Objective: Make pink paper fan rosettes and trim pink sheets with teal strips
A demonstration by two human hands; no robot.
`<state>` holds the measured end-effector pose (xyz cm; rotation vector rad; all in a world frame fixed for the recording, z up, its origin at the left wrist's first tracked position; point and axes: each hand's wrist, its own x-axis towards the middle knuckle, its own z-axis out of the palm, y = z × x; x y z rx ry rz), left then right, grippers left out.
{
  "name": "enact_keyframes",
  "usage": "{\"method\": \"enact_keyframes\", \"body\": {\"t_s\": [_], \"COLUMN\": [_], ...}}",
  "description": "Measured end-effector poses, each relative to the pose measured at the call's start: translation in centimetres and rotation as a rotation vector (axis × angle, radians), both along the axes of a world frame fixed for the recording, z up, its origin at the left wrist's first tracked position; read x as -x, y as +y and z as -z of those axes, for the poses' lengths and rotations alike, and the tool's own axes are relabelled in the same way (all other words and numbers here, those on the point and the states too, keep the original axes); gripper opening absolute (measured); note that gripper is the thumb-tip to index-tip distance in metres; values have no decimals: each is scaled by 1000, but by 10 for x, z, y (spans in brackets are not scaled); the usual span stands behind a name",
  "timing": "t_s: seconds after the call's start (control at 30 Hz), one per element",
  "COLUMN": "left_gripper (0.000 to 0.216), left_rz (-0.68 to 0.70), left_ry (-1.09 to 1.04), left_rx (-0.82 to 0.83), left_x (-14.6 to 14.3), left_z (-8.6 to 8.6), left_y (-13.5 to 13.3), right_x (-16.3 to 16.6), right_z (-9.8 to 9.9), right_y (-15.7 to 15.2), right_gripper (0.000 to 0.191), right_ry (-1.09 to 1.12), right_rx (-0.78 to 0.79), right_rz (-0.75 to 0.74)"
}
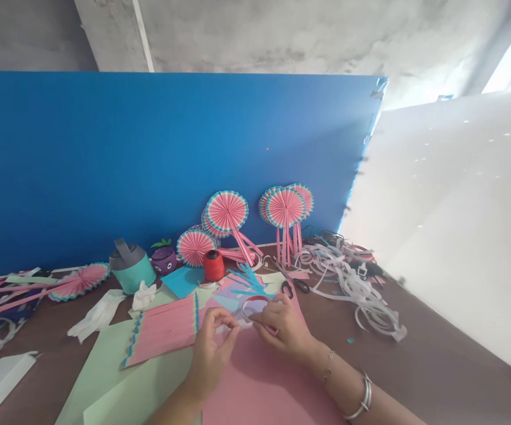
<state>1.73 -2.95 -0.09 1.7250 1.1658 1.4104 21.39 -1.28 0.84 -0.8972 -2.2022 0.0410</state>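
My right hand is closed on a roll of tape, a thin ring with a reddish inner side, and covers part of it. Close beside it, my left hand has thumb and index finger pinched together. Something pale shows between the two hands, too small to make out. Both hands are above a large pink sheet of paper. To the left of my left hand lies a pleated pink paper with blue-edged ends, resting on pale green sheets.
Finished pink paper fans lean against the blue partition. Scissors, blue paper strips and a red thread spool lie beyond my hands. Tangled white strips are at right, a teal container at left.
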Motion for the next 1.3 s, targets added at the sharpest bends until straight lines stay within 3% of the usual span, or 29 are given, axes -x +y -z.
{"method": "enact_keyframes", "body": {"t_s": [0.2,0.7,1.13,1.3], "left_gripper": [22,20,18,17], "left_rz": [7,3,-3,-9], "left_ry": [-60,-41,15,56], "left_rx": [103,22,-58,-160], "left_x": [-1,-2,-3,-4], "left_z": [7,2,7,11], "left_y": [1,-3,-5,-6], "right_x": [2,3,6,8], "right_z": [-2,-4,-2,-4], "right_y": [-2,-3,-4,-6], "right_gripper": [23,20,17,16], "right_ry": [45,123,142,154], "right_rx": [66,94,66,39], "right_rz": [-49,1,47,84]}}
